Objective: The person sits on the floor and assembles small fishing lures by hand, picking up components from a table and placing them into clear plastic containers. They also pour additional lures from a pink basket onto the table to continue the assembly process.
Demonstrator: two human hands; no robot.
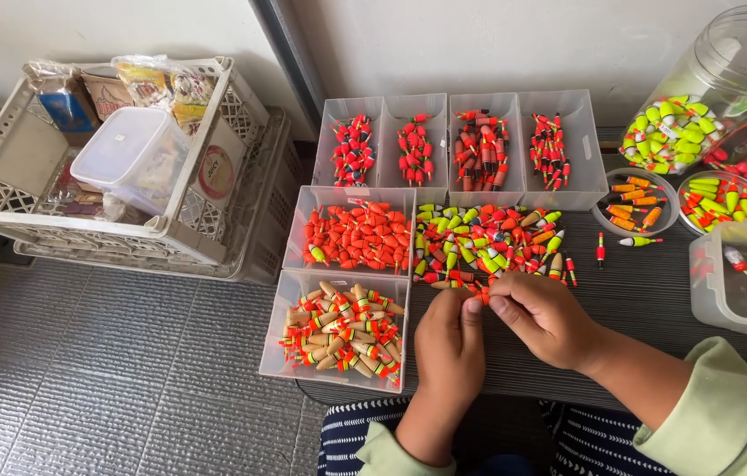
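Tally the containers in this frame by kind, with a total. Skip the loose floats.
Narrow clear bins, back row: 4
Wider clear bins, front left: 2
Round dishes: 2
Clear jars lying on their sides: 2
Clear tub at right edge: 1
White crates on the floor: 2
Lidded tub in the crate: 1
Total: 14

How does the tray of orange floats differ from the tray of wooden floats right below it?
The orange-float tray holds short, rounded floats, nearly all bright orange; the wooden-float tray holds longer, tapered floats with bare tan bodies and orange-banded ends. The orange-float tray lies farther from the person, beside the loose mixed pile; the wooden-float tray lies nearer, beside the left hand. Both are clear, rectangular, open-topped and well filled.
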